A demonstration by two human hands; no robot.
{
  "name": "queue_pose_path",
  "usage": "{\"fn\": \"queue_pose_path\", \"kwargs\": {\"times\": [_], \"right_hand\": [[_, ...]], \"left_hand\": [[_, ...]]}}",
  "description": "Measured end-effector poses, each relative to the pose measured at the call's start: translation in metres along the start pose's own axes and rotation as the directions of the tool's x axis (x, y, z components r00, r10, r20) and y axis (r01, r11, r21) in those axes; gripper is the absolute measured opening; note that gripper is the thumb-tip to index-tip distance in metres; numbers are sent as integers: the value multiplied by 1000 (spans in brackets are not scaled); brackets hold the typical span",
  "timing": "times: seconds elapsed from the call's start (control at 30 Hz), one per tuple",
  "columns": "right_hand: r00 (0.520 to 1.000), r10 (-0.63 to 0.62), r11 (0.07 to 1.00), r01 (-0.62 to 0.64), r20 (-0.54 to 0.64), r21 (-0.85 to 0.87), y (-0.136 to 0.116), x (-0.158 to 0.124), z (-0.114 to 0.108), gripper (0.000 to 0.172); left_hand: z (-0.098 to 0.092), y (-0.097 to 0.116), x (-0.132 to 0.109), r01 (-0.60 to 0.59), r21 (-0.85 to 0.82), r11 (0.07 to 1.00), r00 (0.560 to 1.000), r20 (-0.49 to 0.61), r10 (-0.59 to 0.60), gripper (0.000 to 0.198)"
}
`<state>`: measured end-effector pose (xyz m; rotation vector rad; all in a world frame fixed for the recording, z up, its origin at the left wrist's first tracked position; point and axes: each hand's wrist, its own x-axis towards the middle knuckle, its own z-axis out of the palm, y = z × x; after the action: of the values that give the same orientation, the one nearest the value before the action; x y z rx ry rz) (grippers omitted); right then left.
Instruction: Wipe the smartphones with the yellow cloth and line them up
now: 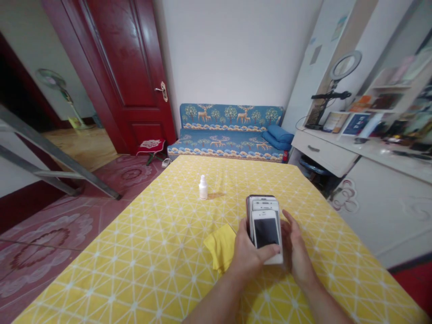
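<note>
Red door [118, 49], blue sofa [219, 140] | yellow tablecloth [135, 252] | left hand [246, 249] clasping phone stack [266, 228] | right hand [299, 249] loosely open beside it

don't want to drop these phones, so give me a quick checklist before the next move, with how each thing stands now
1. Left hand on the stack of phones: ok, holding it, thumb across the front.
2. Right hand touching the stack: cannot tell, it is close by the right side.
3. Phone edges lined up: not ok, the smaller front phone leaves those behind showing above it.
4. White bottle upright and apart from both hands: ok.
5. Yellow cloth lying flat: not ok, it is rumpled.
</note>
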<state>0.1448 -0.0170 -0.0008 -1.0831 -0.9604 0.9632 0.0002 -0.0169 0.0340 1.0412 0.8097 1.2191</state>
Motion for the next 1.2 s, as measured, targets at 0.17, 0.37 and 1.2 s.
{"fn": "queue_pose_path", "kwargs": {"times": [0.17,0.37,1.2], "right_hand": [[997,57,994,-51,-58,98,2,8,-8,62],[996,70,995,-65,-62,79,-5,5,-9,66],[997,73,993,-71,17,-90,3,7,-9,56]], "left_hand": [[0,11,-8,10,-142,990,996,-85,-23,67],[-42,56,-28,138,-86,987,957,-244,-155,55],[-303,146,-4,497,500,709,811,-557,-176,53]]}}
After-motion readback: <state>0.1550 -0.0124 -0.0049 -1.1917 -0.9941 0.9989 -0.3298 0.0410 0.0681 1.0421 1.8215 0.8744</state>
